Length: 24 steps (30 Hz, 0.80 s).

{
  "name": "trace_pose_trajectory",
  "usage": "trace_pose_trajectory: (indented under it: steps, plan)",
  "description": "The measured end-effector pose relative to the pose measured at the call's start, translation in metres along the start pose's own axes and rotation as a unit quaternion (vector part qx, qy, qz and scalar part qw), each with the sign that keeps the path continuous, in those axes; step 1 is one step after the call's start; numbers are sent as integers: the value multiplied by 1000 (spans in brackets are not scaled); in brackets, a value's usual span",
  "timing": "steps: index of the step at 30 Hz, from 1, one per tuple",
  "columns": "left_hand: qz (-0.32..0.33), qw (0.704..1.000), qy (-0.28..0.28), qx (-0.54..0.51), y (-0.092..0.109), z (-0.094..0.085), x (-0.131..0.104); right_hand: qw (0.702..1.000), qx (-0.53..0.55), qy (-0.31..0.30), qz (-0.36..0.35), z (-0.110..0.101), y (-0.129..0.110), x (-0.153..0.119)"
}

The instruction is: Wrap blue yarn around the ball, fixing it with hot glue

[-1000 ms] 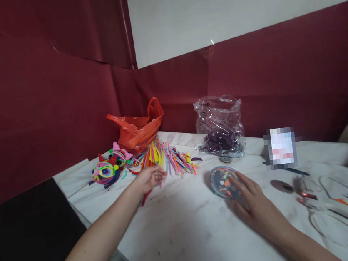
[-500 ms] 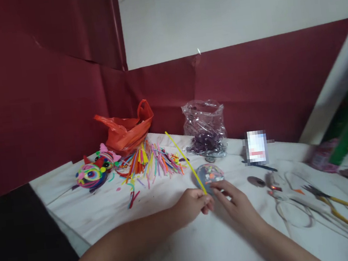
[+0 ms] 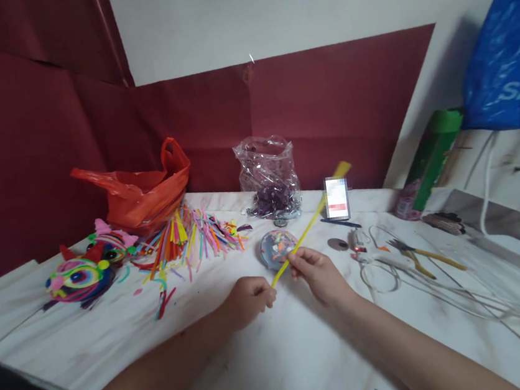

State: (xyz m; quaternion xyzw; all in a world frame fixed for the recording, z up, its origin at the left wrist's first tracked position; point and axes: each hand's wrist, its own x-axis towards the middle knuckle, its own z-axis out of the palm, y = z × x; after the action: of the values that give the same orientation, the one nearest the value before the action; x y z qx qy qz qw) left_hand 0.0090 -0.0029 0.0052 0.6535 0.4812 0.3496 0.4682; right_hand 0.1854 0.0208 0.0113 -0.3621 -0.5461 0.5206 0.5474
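A yellow pipe cleaner (image 3: pixel 309 225) slants up to the right between my hands, its far end blurred. My left hand (image 3: pixel 252 299) pinches its lower end. Higher up the stem, the fingertips of my right hand (image 3: pixel 318 274) close on it. Just behind the hands is a round see-through container (image 3: pixel 270 248) with small colourful bits in it. Bundles of colourful pipe cleaners (image 3: pixel 172 246) lie to the left on the white marbled table (image 3: pixel 242 372). Two colourful decorated figures (image 3: pixel 79 279) with pink and yellow parts sit at the far left.
Behind the bundles slumps a red plastic bag (image 3: pixel 141 199). A see-through bag (image 3: pixel 270 181) with dark purple stuff stands at the back. To the right lie yellow-handled pliers (image 3: pixel 420 261), a glue gun (image 3: pixel 384 261) and white cords (image 3: pixel 475 311). A blue bag (image 3: pixel 505 60) is at the upper right.
The view has turned to the right. The pipe cleaner has swung from leaning left to leaning right. My right hand has come to grip it; my left hand still holds its lower end.
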Motion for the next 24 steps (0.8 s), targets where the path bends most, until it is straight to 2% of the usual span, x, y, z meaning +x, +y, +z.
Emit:
trace_pose_trajectory:
  steps: [3,6,8,12,14,20,24]
  plan:
    - [16,994,44,-94,1,-5,4,999,31,23,3,-5,-7,4]
    - [8,984,75,-163,-3,-7,8,999,44,18,16,-3,-5,3]
    - [-17,984,53,-171,-6,-7,8,999,45,5,26,1,-1,1]
    - [-54,987,-39,-150,-7,-3,4,999,36,-13,38,4,6,-2]
    - [-63,985,-57,-152,-6,1,2,998,31,-19,43,5,8,-3]
    - [-64,988,-5,-139,-6,5,2,996,-3,-65,60,11,11,-9]
    - [-47,991,1,-128,-8,4,3,992,-41,-96,65,15,15,-13]
